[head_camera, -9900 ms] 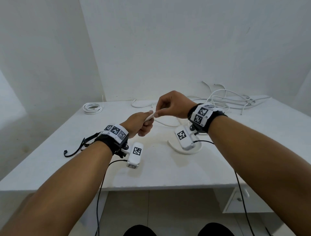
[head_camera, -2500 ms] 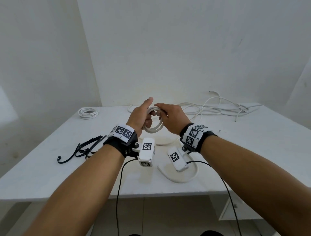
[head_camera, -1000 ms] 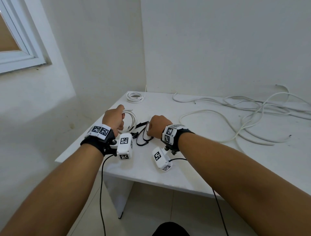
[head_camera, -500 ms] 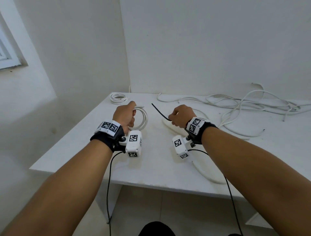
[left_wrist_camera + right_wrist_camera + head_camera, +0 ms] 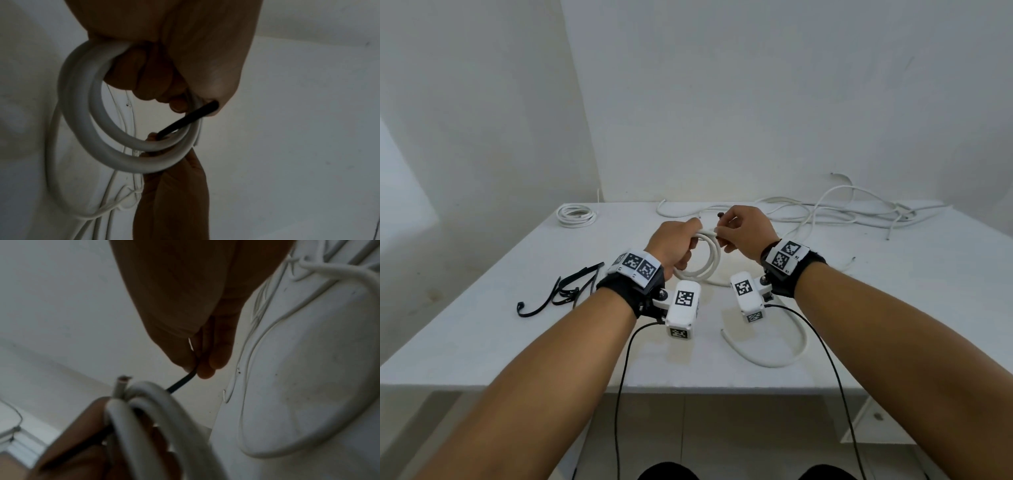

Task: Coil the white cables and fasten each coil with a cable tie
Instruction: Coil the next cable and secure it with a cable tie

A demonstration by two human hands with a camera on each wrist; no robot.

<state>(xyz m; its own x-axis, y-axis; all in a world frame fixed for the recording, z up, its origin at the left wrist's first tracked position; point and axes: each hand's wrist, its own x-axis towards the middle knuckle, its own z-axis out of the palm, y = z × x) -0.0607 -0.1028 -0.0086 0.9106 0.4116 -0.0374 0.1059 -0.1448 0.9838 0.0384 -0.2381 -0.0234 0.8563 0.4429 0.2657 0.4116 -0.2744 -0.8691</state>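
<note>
White tabletop (image 5: 482, 342) against wall corner. Left hand (image 5: 673, 245) grips white cable coil (image 5: 705, 260) above tabletop centre; right hand (image 5: 744, 233) pinches black cable tie (image 5: 185, 121) touching coil.

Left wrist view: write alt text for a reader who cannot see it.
A left hand grips a coil of thick white cable, held up over a white table. A black cable tie runs through the coil's opening to the right hand's fingers reaching up from below. Thin loose cables lie on the table behind.
</note>
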